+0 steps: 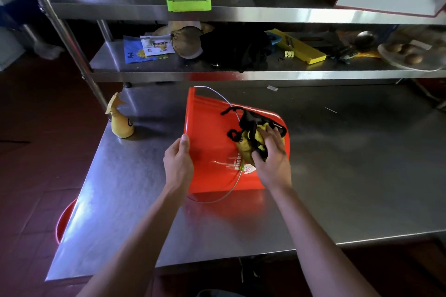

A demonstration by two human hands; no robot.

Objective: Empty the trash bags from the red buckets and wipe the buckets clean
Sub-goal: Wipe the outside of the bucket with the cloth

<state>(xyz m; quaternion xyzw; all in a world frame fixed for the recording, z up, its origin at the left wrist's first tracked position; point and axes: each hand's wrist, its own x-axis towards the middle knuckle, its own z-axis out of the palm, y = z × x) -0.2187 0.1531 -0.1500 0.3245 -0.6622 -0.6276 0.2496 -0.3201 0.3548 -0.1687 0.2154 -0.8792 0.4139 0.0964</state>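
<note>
- One red bucket [212,147] lay on its side on the steel table [337,176], between both hands.
- Left hand [178,164] gripped its rim.
- Right hand [271,159] pressed a yellow-and-black cloth [248,137] against its outer wall, fingers curled over the cloth.

Two red buckets [212,142] [64,219] — one cloth [248,142], one spray bottle [120,120], two hands [178,164] [272,159].

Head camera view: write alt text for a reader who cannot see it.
A person wipes the outside of a red bucket lying on its side on a steel table, the right hand pressing a yellow and black cloth against it while the left hand grips its rim. A yellow spray bottle stands to the left, below cluttered shelves.
</note>
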